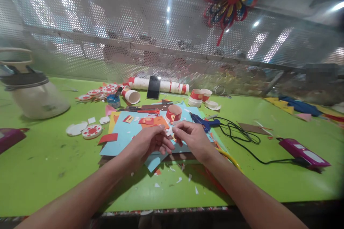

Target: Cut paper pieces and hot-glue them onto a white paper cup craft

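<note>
Over light blue paper sheets [113, 143], my right hand [193, 139] pinches a small white paper piece [169, 131] between thumb and fingertips. My left hand [150, 139] is beside it, palm turned inward, its fingers loosely curled and apart; whether its thumb touches the piece I cannot tell. Just beyond the hands stands a cut paper cup ring [173, 114] with a red band. Orange paper [158, 123] and red paper scraps [147, 121] lie by my left hand. A blue glue gun [204, 122] rests beyond my right hand, and red-handled scissors [146, 111] lie farther back.
Left are white discs with red dots [92, 131], a blue jar [113, 101] and a large jug [37, 96]. A phone [154, 87] leans on a row of stacked cups [172, 86]. Right, a black cord [258, 154] runs to a purple power strip [303, 154].
</note>
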The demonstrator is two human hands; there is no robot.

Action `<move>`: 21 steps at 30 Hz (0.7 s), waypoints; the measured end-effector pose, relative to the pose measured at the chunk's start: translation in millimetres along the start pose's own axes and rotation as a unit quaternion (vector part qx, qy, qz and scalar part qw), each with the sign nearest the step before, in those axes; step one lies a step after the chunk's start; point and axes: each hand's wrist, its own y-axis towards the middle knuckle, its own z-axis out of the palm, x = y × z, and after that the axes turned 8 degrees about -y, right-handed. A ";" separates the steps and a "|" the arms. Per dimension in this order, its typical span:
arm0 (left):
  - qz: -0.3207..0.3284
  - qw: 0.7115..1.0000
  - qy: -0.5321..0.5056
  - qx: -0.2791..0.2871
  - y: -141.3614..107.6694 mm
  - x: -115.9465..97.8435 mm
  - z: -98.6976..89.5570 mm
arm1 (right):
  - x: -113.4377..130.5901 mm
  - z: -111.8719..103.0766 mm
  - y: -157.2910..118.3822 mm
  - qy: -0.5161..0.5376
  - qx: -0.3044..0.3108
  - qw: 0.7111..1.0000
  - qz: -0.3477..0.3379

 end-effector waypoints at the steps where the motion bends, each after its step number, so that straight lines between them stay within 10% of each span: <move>1: 0.004 1.000 0.011 0.001 -0.3 0.3 0.7 | -0.1 0.1 -0.1 -0.001 0.000 1.000 0.001; 21: 0.080 0.985 0.151 -0.004 -2.8 6.5 8.3 | 1.5 -0.9 -5.4 -0.096 0.031 0.994 0.030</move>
